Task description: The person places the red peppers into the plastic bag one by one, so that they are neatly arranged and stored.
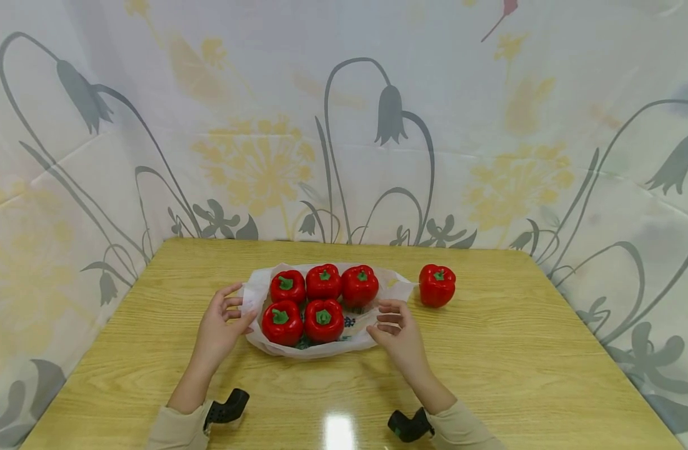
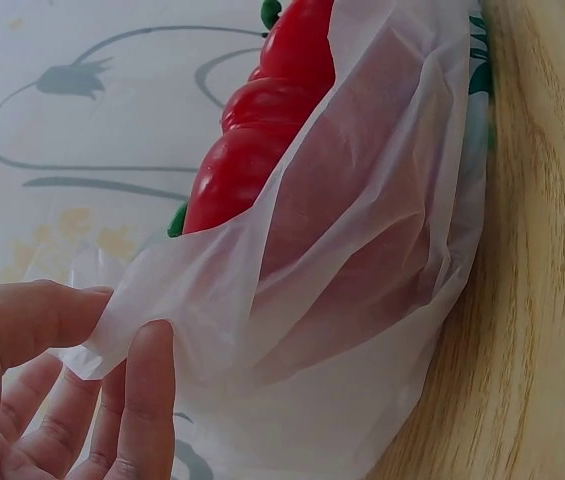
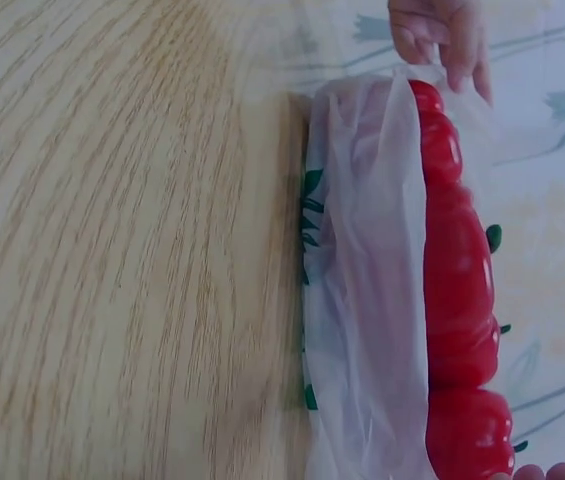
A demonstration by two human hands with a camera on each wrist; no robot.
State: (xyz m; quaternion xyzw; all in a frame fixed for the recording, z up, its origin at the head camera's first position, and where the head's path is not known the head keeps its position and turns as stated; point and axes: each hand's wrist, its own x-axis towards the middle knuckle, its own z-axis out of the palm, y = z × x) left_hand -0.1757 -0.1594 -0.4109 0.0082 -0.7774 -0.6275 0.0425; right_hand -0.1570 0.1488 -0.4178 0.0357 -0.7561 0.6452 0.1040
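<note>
In the head view, a thin white bag (image 1: pixel 290 351) with green and blue print lies spread on the table, with several red bell peppers (image 1: pixel 322 282) standing in it. My left hand (image 1: pixel 219 328) is at the bag's left end. In the left wrist view, its thumb and a finger pinch the crumpled edge of the bag (image 2: pixel 217 290). At the right end, my right hand (image 1: pixel 402 337) has its fingers loosely bent beside the bag's rim. The right wrist view shows only its fingertips, thumb and fingers apart with nothing seen between them.
A single red bell pepper (image 1: pixel 437 286) stands outside the bag, just past its right end. The wooden table (image 1: pixel 518 350) reaches back to a flower-patterned cloth (image 1: pixel 344 162). Black devices (image 1: pixel 228 406) are worn at both wrists.
</note>
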